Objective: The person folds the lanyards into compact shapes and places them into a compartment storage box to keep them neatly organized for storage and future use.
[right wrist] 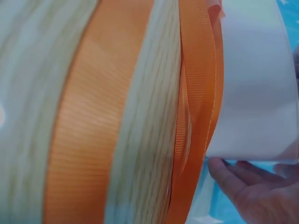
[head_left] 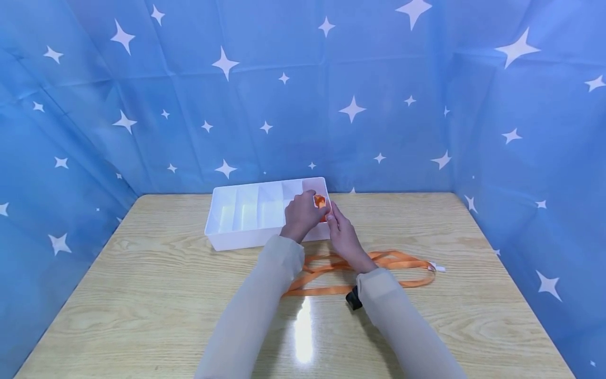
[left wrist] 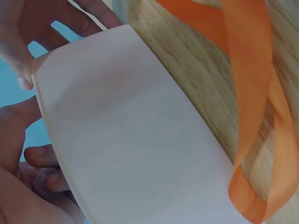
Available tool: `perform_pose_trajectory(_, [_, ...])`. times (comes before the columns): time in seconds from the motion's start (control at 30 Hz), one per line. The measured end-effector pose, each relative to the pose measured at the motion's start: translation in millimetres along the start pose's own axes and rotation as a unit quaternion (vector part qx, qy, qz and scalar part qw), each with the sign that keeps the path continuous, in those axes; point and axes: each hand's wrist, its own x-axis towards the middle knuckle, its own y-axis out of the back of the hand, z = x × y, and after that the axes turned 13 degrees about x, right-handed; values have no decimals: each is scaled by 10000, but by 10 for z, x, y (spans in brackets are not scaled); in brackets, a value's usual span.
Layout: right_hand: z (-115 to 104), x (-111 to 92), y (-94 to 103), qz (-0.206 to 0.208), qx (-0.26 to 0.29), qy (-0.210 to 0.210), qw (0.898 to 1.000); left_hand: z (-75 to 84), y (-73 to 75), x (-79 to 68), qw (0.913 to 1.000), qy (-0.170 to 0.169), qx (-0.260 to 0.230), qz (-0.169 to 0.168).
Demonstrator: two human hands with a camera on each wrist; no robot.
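No text, label, brand, number or sign could be read on the white box point(head_left: 241, 241), the orange ribbon point(head_left: 326, 290), the star-patterned curtain point(head_left: 284, 31) or the counter point(head_left: 142, 295)

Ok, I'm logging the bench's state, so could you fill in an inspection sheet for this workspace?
Surface: wood-grain table, glare patch near the front.
Job's things: white divided box; orange bundle in its rightmost compartment; orange ribbon in front, with white end piece.
Clutter: dark object by the right cuff, identity unclear.
Hands: left hand at the rightmost compartment, grip unclear; right hand holds the box's right end.
Cables: nothing seen.
Surroundings: blue star-patterned cloth behind and at both sides.
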Motion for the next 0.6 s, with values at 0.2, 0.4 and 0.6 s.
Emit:
perform_pose_trajectory(0.2, [-11,-6,-16,12,-42,-68,10000,-34,25,-34,9995,-46,-306,-22])
perform_pose_trajectory(0.4, [3,-9,-45,92,-239,77,9996,-90,82,-91,9984,-209,-522,-12])
perform_pose_trajectory(0.6, [12,-25,-48,87,-306,250,9992,-156,125,-164,9970,-461,-625,78])
